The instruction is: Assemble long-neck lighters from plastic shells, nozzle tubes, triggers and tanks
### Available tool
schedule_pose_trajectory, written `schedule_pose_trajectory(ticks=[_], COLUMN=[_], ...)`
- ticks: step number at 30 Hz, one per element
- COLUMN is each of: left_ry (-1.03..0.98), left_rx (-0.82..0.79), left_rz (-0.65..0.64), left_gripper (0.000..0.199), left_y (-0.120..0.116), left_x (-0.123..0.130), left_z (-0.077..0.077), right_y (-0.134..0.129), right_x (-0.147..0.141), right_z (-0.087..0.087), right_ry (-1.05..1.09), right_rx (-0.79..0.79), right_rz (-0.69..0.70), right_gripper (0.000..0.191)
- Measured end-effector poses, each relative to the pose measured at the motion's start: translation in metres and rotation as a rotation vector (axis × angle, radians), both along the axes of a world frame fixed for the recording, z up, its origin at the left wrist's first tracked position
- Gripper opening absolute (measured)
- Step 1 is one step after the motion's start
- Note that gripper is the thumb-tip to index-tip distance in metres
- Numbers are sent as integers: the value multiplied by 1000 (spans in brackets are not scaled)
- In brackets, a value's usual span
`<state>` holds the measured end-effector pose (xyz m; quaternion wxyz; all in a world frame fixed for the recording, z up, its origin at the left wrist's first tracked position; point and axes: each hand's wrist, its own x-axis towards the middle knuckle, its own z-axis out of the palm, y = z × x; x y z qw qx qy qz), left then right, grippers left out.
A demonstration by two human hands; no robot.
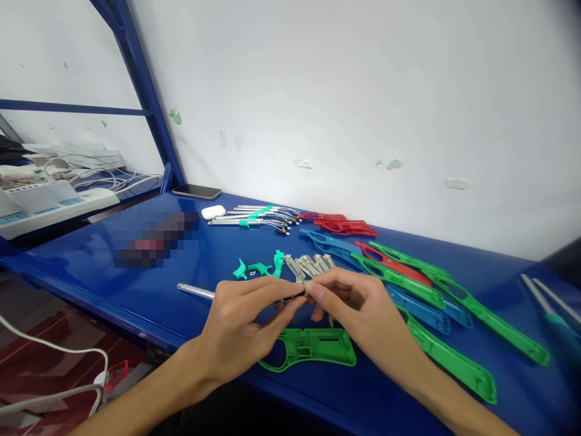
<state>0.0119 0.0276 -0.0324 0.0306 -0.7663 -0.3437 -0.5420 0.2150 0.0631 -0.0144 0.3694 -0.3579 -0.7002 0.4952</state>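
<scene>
The thumb and forefinger of my left hand (247, 324) pinch a small black part (295, 295). My right hand (356, 303) is closed at its tip, with thumb and forefinger on a tiny pale piece (308, 287) against the black part's end. A metal tube (195, 291) sticks out to the left behind my left hand; whether it joins the black part is hidden. Below my hands lies a green lighter-shaped shell half (324, 348), its inside facing up. Just beyond the fingertips are clear-bodied pieces (313, 264) with metal tops and turquoise triggers (260, 268).
Metal tubes with wires (254, 216) lie at the back, near a white case (213, 212) and a phone (197, 191). Red shells (347, 227), green shells (494, 321) and blue shells (420, 310) spread to the right. A pixelated patch (157, 239) covers something left. A wall (340, 91) stands behind.
</scene>
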Motion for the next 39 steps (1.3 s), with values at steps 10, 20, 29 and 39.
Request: schedule_pose_trajectory(ticks=[10,20,29,39], left_ry=[-15,-40,-60,-63], left_rx=[-43,-14,-47,-32], left_rz=[-30,-9,-21,-36], left_gripper=[12,17,18,19], left_y=[-1,-2,-2,-1], left_x=[1,0,0,0], left_z=[1,-2,0,2], right_y=[1,-3,-5,-5], right_x=[0,-2,-3,-3], right_z=[-3,-5,-5,-6], right_ry=[-3,-49,-71,-20], right_rx=[31,189,252,190], right_rz=[-32,-37,-43,-34], right_gripper=[9,20,22,23])
